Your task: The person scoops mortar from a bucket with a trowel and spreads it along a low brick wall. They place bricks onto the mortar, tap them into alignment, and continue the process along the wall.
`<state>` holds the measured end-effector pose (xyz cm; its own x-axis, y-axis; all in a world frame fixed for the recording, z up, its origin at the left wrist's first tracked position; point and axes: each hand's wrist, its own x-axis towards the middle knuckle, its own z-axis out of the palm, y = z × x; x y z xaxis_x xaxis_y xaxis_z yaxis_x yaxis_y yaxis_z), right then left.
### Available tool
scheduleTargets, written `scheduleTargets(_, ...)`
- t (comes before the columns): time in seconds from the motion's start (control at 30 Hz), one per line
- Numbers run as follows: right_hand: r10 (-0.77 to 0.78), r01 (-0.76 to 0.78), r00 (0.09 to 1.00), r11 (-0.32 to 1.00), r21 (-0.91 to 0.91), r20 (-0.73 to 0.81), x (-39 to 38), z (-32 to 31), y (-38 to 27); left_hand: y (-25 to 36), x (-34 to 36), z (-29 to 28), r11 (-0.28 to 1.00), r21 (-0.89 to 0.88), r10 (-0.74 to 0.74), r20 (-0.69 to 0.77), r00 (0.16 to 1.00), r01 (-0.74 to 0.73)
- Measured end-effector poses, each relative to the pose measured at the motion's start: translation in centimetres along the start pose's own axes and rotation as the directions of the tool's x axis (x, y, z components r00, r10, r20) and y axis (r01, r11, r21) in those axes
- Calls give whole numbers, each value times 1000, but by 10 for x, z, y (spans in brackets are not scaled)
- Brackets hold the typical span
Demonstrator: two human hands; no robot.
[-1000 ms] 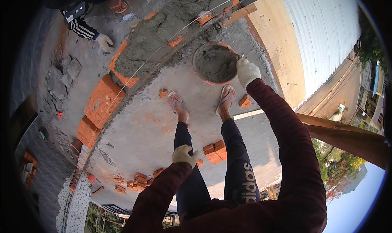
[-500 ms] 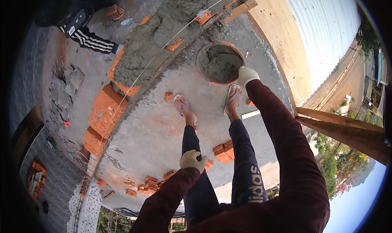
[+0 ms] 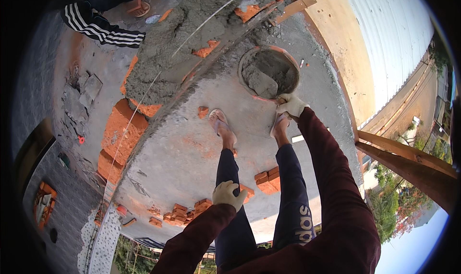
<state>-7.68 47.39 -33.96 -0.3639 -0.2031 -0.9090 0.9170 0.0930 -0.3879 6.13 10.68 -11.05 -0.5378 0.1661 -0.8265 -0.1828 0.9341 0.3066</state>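
My right hand point(image 3: 292, 106), in a cream work glove, is closed at the near rim of a round pan of wet grey mortar point(image 3: 283, 72). It grips the handle of a trowel whose blade point(image 3: 265, 85), coated in mortar, lies inside the pan. My left hand point(image 3: 227, 195), gloved too, rests on my left knee with thumb and fingers apart and nothing in it. Left of the pan runs a low brick wall point(image 3: 126, 127), its far part spread with a thick bed of mortar point(image 3: 168, 67). A taut string point(image 3: 154, 84) stretches along it.
Loose bricks point(image 3: 268, 180) and a brick pile point(image 3: 178, 214) lie near my legs. A brick piece point(image 3: 203, 112) sits by my left foot. Across the wall stands another person in striped trousers point(image 3: 103, 29). Wooden posts point(image 3: 408, 159) rise at the right, past the slab's edge.
My right hand has drawn slightly nearer to me, and the mortar-coated trowel blade now shows at the pan's near side. My left hand stays on my knee. The other person's leg has shifted.
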Motion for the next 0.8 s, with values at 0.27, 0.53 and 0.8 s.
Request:
scheduleTargets(0.27,24,-25,999,1000,17,43,-49,-35,-3,5,3,-5,997,18,-74,53,996,73)
scheduleTargets(0.53,29,-1,990,980,-201,137,-168,-71,-88,11,7,-17,980,-66,-182,101,978,189)
scheduleTargets(0.8,122,35,967,805,-592,222,-346,-45,-286,-1,5,4,980,-184,-101,-101,990,81)
